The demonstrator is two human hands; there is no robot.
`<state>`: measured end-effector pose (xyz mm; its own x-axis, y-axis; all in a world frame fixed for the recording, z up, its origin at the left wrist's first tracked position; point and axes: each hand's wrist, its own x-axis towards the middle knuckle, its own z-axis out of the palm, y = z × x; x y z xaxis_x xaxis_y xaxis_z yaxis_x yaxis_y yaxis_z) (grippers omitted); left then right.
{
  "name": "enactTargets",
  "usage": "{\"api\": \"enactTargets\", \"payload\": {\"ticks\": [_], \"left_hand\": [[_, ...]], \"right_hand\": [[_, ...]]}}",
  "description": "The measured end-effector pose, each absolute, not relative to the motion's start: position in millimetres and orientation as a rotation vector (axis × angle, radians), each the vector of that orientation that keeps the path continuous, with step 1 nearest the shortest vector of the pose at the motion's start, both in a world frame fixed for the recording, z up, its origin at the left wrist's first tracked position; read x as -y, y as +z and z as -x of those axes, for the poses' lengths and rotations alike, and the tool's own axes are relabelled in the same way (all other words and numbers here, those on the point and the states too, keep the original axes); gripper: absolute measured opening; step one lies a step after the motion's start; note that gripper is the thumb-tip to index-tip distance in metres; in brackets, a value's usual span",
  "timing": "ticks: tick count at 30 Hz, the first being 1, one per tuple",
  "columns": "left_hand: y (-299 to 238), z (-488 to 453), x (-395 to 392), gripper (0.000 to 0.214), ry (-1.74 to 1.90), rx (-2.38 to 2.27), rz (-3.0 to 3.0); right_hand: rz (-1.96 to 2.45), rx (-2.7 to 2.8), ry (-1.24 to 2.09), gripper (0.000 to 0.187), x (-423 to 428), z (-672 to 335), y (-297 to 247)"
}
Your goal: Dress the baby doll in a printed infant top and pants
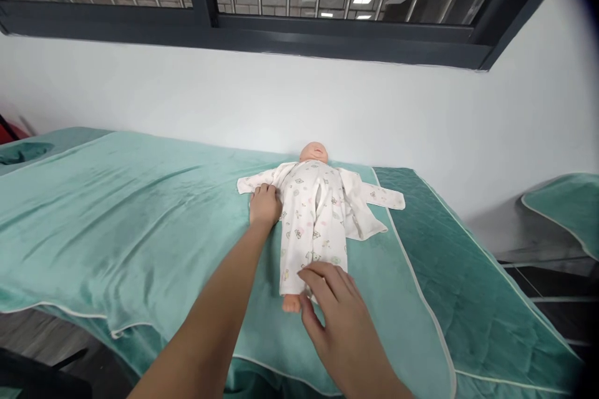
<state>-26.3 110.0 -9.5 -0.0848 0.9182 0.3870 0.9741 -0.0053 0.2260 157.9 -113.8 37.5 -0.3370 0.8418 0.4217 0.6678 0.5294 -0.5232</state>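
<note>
A baby doll lies on its back, head toward the wall, with its arms stretched out sideways. It wears white printed trousers and a matching long-sleeved top, whose right-hand panel is spread out flat beside the body. My left hand is at the doll's left-hand side below the sleeve, fingers curled on the top's edge; the fingertips are partly hidden. Over the lower trouser leg hovers or rests my right hand, thumb and fingers apart. One doll foot shows beside its thumb; the other is covered.
A light green cloth lies under the doll, over a darker green quilted cover. Behind stands a white wall with a dark-framed, barred window above. Another green-covered surface is at the right.
</note>
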Motion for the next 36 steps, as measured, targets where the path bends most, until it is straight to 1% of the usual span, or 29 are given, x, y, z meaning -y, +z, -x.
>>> {"api": "enactTargets", "payload": {"ticks": [2, 6, 8, 13, 16, 19, 21, 23, 25, 27, 28, 31, 36], "left_hand": [[-9.4, 26.2, -109.8, 0.027, -0.668, 2.121, 2.038], [-9.3, 26.0, -109.6, 0.027, -0.672, 2.122, 2.036], [-9.8, 26.2, -110.2, 0.026, -0.674, 2.122, 2.033], [-12.3, 27.2, -112.4, 0.026, -0.677, 2.118, 2.032], [-13.1, 27.2, -112.9, 0.026, -0.676, 2.120, 2.029], [-13.2, 26.8, -112.4, 0.025, -0.679, 2.122, 2.027], [-12.6, 26.5, -111.4, 0.025, -0.687, 2.118, 2.029], [-11.2, 26.0, -110.1, 0.025, -0.696, 2.111, 2.037], [-8.7, 25.3, -108.5, 0.026, -0.702, 2.099, 2.051], [-5.6, 24.7, -106.1, 0.026, -0.707, 2.071, 2.072], [-4.0, 24.5, -104.4, 0.026, -0.709, 2.047, 2.088], [-0.9, 24.9, -95.9, 0.025, -0.700, 1.930, 2.159], [-2.9, 29.0, -70.1, 0.026, -0.629, 1.779, 2.307]], "right_hand": [[1.229, 2.218, 0.311, 0.034, 109.1, -150.0, 44.6], [1.292, 2.381, 0.274, 0.017, 98.3, -137.3, 48.9], [1.279, 2.394, 0.276, 0.013, 96.4, -135.4, 45.9], [1.188, 2.341, 0.386, 0.013, 106.3, -141.9, 38.9], [1.118, 2.295, 0.499, 0.016, 112.6, -150.6, 41.6], [1.072, 2.136, 0.614, 0.016, 107.0, -166.5, 49.2], [1.120, 1.946, 0.587, 0.014, 92.5, -181.3, 51.7], [1.209, 1.785, 0.469, 0.013, 68.7, -197.0, 47.1], [1.316, 1.708, 0.386, 0.017, 38.4, -210.6, 33.9], [1.415, 1.693, 0.399, 0.025, 7.5, -220.1, 15.8], [1.464, 1.702, 0.439, 0.026, -5.8, -223.1, 6.8], [1.542, 1.786, 0.472, 0.018, -29.0, -226.5, -12.2], [1.391, 1.933, 0.416, 0.021, -23.4, -227.7, -16.2]]}}
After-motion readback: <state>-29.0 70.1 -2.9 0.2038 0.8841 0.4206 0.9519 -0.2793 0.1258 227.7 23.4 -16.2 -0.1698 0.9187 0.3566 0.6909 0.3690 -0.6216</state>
